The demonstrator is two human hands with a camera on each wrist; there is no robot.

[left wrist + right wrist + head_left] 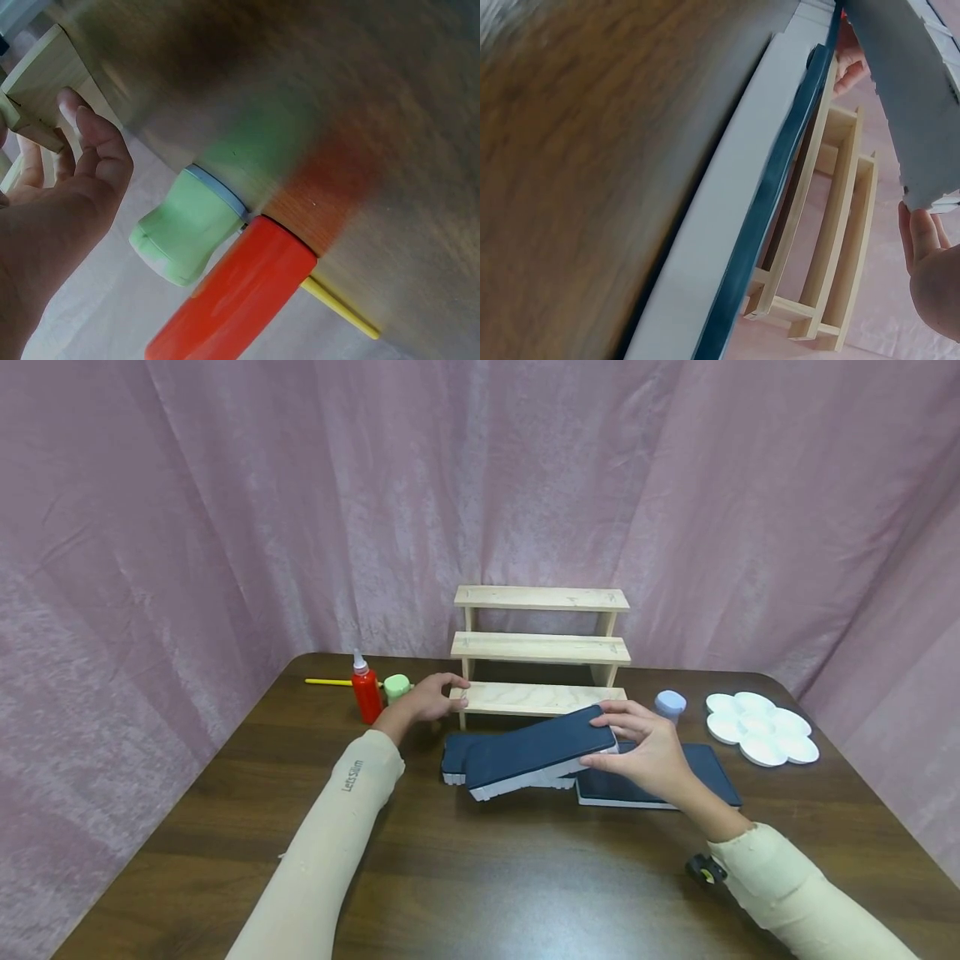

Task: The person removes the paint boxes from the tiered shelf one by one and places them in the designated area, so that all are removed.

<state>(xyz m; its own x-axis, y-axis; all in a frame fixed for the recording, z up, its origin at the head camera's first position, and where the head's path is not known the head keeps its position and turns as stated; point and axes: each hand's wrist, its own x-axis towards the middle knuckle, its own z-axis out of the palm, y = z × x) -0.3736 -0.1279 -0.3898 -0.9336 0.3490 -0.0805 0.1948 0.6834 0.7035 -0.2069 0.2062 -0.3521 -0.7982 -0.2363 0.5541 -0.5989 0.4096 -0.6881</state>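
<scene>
My right hand (pixel 645 752) pinches the right end of a flat, dark-blue-topped block (pixel 536 747) with white sides, thumb below and fingers on top. The block tilts, its right end raised; its grey underside (pixel 915 105) shows in the right wrist view. It overlaps a second such block (pixel 456 753) lying on the table, and a third blue block (pixel 708 772) lies behind my right wrist. At the left end of the three-tier wooden shelf (pixel 536 697), my left hand (pixel 426 697) grips the lowest board, fingers curled around its end in the left wrist view.
Left of the shelf stand a red squeeze bottle (pixel 367 693) and a light green container (pixel 396 686), with a yellow stick (pixel 327 682) behind. A lilac-topped container (pixel 670 703) and a white flower-shaped palette (pixel 761 727) are at the right. A pink curtain (pixel 375 510) hangs behind the table (pixel 465 877).
</scene>
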